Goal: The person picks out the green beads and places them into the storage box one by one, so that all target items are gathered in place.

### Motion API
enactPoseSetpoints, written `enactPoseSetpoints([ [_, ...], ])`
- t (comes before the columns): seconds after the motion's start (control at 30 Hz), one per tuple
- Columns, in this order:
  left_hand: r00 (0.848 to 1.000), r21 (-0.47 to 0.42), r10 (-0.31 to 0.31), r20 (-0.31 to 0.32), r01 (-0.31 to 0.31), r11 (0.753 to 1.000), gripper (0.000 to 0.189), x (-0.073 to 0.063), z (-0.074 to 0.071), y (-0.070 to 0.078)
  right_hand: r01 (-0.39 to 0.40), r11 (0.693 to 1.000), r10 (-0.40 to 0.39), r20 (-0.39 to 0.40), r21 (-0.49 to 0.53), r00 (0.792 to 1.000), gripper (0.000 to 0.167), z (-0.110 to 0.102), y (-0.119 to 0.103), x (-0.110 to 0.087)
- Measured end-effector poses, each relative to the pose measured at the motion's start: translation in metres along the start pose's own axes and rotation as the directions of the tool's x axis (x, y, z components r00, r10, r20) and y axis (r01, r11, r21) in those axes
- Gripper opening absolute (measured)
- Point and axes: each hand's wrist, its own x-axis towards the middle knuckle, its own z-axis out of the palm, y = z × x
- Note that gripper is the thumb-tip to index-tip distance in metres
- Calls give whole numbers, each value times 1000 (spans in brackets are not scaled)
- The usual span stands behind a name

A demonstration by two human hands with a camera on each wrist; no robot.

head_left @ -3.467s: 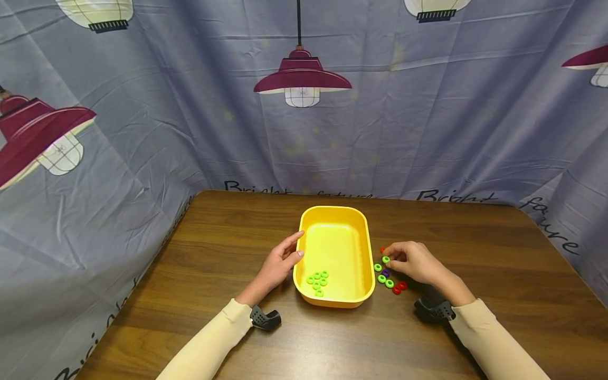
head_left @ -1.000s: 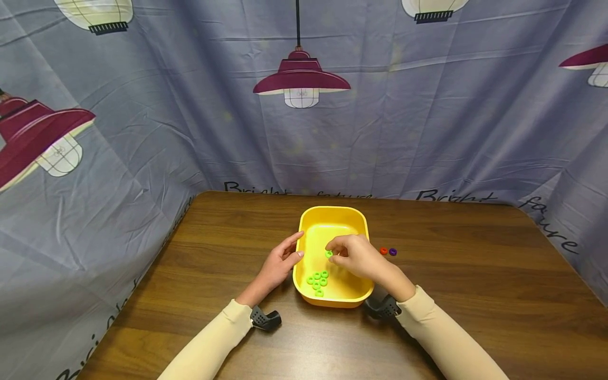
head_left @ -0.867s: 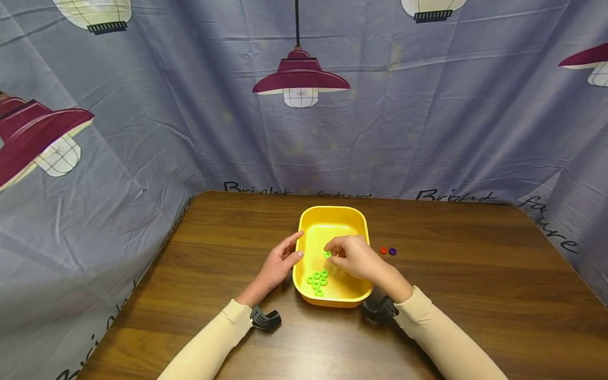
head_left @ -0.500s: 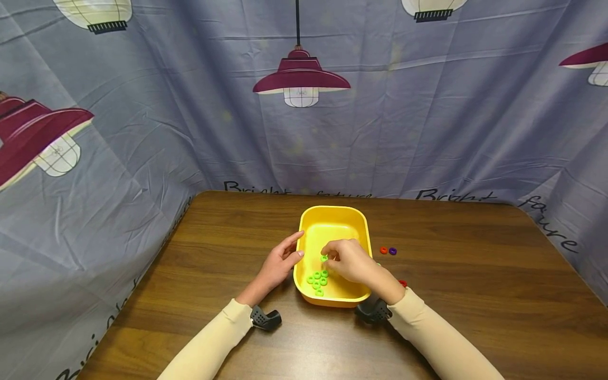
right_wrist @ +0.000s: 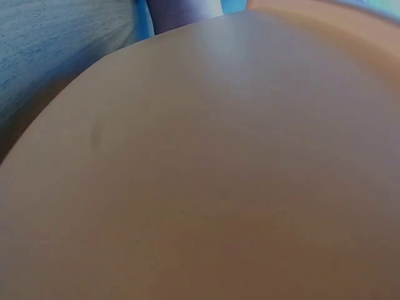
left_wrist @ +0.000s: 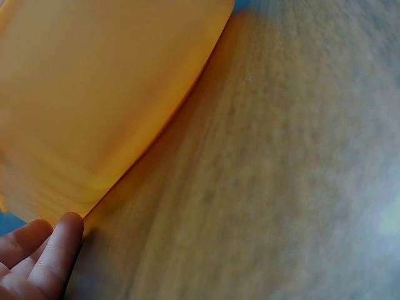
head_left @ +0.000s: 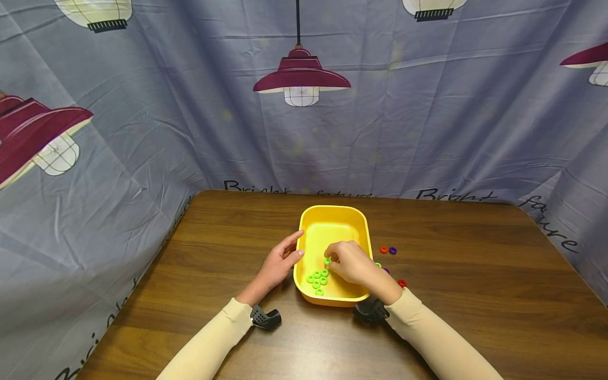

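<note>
A yellow plastic tray (head_left: pixel 333 210) stands on the wooden table, with several small green rings (head_left: pixel 316 284) grouped near its front left corner. Inside it, my right hand (head_left: pixel 351 262) pinches one green ring (head_left: pixel 327 260) between thumb and fingertips, low over the tray floor, just behind the group. My left hand (head_left: pixel 279 264) rests at the tray's left side, fingers loosely extended and touching the rim. The left wrist view shows fingertips (left_wrist: pixel 67 224) against the tray wall (left_wrist: pixel 112 81). In the right wrist view a blurred, close surface hides the right fingers.
Right of the tray lie an orange-red ring (head_left: pixel 383 249) and a purple ring (head_left: pixel 392 250). Nearer, a red ring (head_left: pixel 401 283) and parts of other rings show beside the right forearm, which covers more. A patterned curtain (head_left: pixel 304 148) hangs behind the table (head_left: pixel 475 253).
My right hand has moved left from the rings on the table into the tray, carrying a green ring, then lowered toward the group there. The left hand and tray have stayed put.
</note>
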Motion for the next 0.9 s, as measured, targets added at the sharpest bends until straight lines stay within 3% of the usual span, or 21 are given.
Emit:
enactPoseSetpoints([
  [0.2,1000,-4,-2,-4,2,1000,56,-1,0,0,-30,999,30,13,-22,999,12,-1,-1,0],
  [0.9,1000,0,-18,-4,18,1000,55,0,0,-1,-17,998,23,88,-68,996,10,1,-2,-3],
])
